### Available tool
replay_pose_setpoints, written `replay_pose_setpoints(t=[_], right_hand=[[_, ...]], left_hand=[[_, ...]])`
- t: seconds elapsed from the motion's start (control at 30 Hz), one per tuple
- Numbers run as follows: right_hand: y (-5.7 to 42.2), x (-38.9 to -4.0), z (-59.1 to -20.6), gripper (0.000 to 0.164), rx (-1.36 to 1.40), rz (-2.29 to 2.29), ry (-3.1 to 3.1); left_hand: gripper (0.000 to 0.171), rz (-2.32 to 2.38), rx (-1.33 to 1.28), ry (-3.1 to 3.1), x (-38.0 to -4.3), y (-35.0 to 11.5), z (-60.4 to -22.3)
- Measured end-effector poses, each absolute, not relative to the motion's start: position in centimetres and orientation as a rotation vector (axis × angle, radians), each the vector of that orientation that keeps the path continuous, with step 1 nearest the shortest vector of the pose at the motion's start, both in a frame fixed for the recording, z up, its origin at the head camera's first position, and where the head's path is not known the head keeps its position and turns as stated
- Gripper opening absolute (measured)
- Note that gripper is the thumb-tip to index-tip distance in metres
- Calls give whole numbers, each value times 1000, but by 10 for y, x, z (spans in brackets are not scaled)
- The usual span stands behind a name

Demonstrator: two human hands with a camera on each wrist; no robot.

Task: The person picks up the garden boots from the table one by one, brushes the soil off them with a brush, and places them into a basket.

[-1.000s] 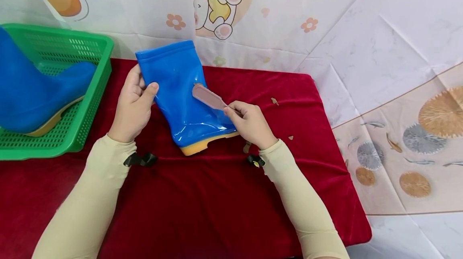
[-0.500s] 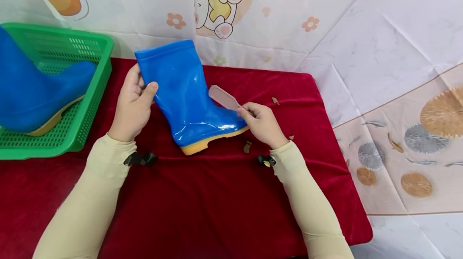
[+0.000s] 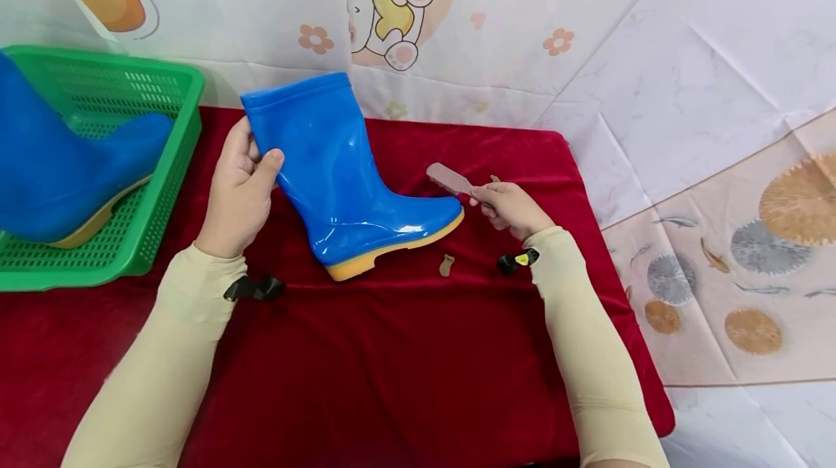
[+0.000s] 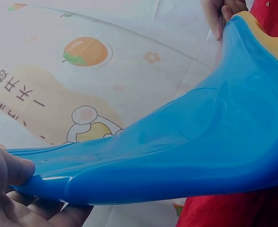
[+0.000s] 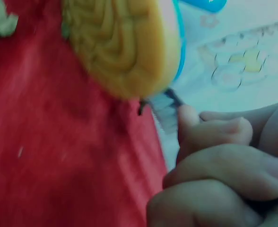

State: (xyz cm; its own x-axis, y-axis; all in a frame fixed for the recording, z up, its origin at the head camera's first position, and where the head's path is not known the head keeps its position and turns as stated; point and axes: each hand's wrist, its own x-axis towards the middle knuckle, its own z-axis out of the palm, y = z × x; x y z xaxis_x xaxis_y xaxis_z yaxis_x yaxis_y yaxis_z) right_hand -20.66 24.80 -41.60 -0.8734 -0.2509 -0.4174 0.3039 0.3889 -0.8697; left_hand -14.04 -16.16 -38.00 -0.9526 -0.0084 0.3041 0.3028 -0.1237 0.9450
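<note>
Red tablecloth (image 3: 379,374): brown scraps (image 3: 446,265) near boot toe
Green basket (image 3: 185,152): blue rain boot (image 3: 39,170)
Left hand (image 3: 238,196): pinches second boot (image 3: 339,178)
Right hand (image 3: 512,208): grips brush (image 3: 449,178)

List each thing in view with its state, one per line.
Blue boot, held, tilted
Brush, held
Left hand, gripping the blue boot
Right hand, gripping the brush
Second boot, in the green basket
Green basket, upright
Brown scrap, lying on red cloth
Red cloth, creased
</note>
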Motion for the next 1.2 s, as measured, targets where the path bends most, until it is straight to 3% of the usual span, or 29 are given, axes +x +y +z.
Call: replay_pose_setpoints(t=[0.63,0.83,1.2], right_hand=[[288,-205,-426,31,131,-1636,1890],[301,-205,-432,28,280,-1656,1880],[293,-195,-417,42,126,-1528,2363]], left_hand=[[55,-2182,-345,-1915,-139,-160,-379],[55,-2194,-357,-1900,-141,-160,-380],[56,-2182,-339,-1903,-140,-161,-381]])
